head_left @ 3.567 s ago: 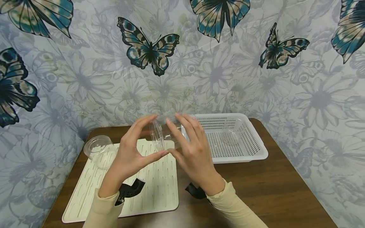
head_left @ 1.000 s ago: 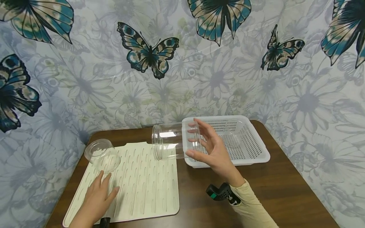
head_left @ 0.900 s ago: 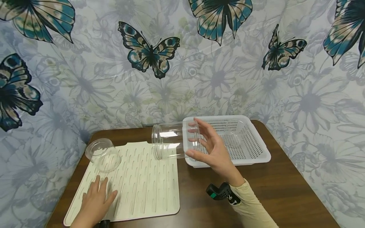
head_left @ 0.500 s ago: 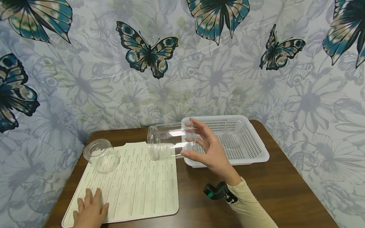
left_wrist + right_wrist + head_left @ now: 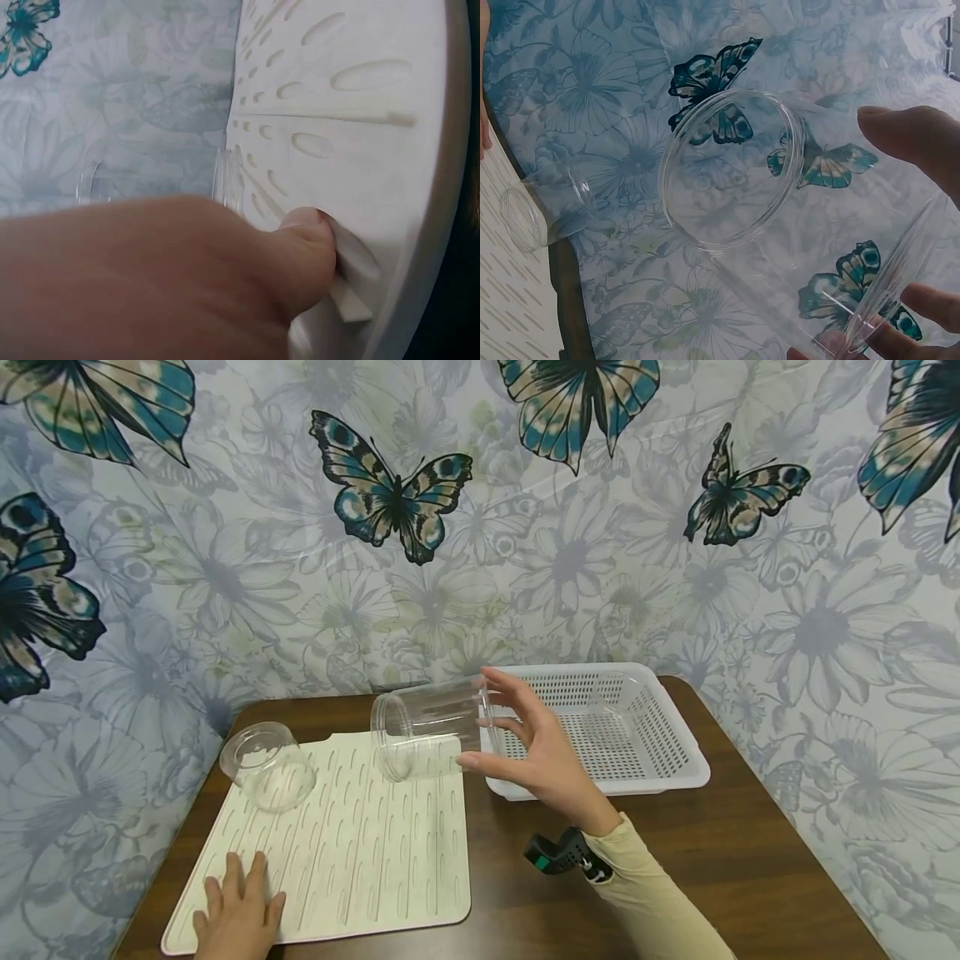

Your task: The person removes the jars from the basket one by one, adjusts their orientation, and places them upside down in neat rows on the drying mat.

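My right hand (image 5: 536, 752) grips a clear jar (image 5: 431, 731) around its base end, fingers behind and thumb in front. The jar lies sideways in the air above the back right of a cream ridged drying mat (image 5: 360, 852), its threaded rim facing left. The right wrist view shows that round rim (image 5: 667, 161) with nothing visible inside. At the mat's near left corner my left hand (image 5: 238, 914) rests with fingers spread; the left wrist view shows its thumb (image 5: 300, 247) touching the mat. A second clear jar (image 5: 270, 772) stands at the mat's back left.
A white perforated basket (image 5: 678, 760) sits behind and right of the mat, with a faint clear object (image 5: 615, 702) inside. Brown wooden table (image 5: 637, 868) extends to the right. A butterfly-patterned cloth (image 5: 562, 568) hangs behind.
Both hands were at the held jar at first; the left hand then left it and came down onto the mat's near left. The right hand has carried the jar leftward, its rim dipping slightly.
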